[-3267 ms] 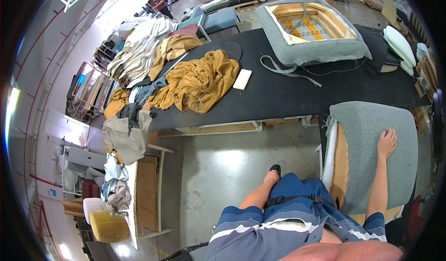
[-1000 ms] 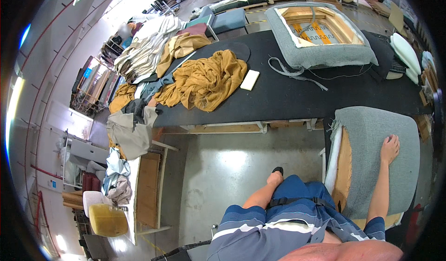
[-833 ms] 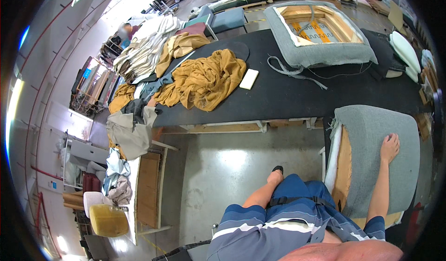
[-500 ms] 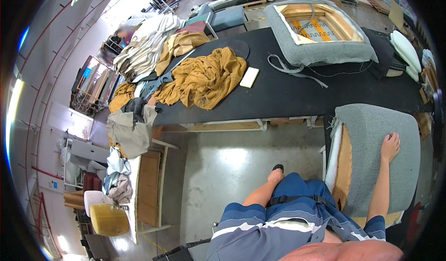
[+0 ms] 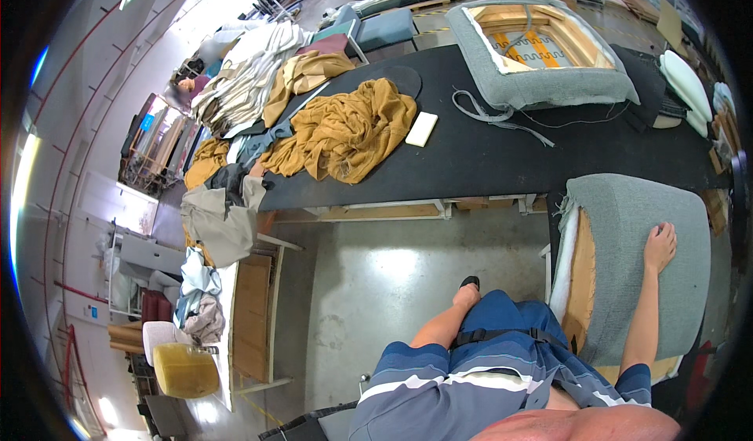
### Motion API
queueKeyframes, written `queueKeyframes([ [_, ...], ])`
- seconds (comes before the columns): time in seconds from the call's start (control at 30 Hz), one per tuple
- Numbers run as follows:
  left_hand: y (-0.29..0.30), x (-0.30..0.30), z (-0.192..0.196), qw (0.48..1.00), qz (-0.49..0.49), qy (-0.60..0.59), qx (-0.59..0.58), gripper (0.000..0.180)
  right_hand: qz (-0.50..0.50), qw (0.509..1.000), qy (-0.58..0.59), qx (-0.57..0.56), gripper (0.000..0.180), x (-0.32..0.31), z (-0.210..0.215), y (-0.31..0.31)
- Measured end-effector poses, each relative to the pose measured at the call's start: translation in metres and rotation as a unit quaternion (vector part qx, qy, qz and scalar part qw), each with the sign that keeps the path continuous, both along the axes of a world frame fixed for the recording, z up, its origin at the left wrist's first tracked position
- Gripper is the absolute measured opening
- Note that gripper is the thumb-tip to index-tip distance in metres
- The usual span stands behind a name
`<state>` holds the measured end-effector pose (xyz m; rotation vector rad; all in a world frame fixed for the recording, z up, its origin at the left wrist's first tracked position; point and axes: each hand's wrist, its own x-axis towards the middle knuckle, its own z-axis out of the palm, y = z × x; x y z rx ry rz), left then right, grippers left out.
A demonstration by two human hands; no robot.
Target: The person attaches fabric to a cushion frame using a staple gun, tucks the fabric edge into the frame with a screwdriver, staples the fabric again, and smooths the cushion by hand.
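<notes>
My right hand (image 5: 660,248) rests on top of a grey-green upholstered furniture piece (image 5: 627,300), fingers slightly bent and apart, with nothing held. Along that piece's left side, bare wood and white padding show, with a frayed cover edge at its far corner. My left arm reaches forward beside my blue shorts. At its end, my left hand (image 5: 466,298) shows only in part, near my thigh and a black shoe (image 5: 470,282); its fingers cannot be made out.
Across the black-topped table (image 5: 486,166) lie a mustard fabric heap (image 5: 345,131), a small cream block (image 5: 422,129) and a second grey upholstered frame (image 5: 541,80) with exposed wood and springs. Beige fabric (image 5: 223,221) hangs off the left end. A yellow foam cushion (image 5: 185,370) stands lower left.
My right hand stays at nearly the same spot on the upholstered piece. A person in the far left background has shifted left and lower. Little else differs.
</notes>
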<state>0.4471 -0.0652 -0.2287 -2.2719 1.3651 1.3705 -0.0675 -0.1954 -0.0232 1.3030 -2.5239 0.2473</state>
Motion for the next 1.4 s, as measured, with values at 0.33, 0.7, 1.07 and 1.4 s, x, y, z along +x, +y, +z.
queueKeyframes([
  [0.33, 0.000, -0.002, 0.001, 1.000, 0.003, 0.001, 0.000, 0.038, 0.001, 1.000, 0.019, -0.009, 0.033, -0.004, -0.005, 0.000],
  [0.7, 0.001, -0.001, -0.003, 1.000, 0.007, 0.008, -0.013, 0.038, 0.005, 1.000, 0.020, -0.006, 0.035, -0.009, -0.009, -0.001],
  [1.07, 0.004, -0.006, 0.017, 1.000, 0.015, 0.003, -0.023, 0.037, 0.002, 1.000, 0.020, 0.020, 0.036, -0.012, -0.009, -0.001],
  [1.4, 0.002, -0.004, -0.022, 1.000, 0.016, -0.009, -0.017, 0.037, 0.006, 0.998, 0.003, 0.066, 0.041, -0.028, -0.007, -0.005],
])
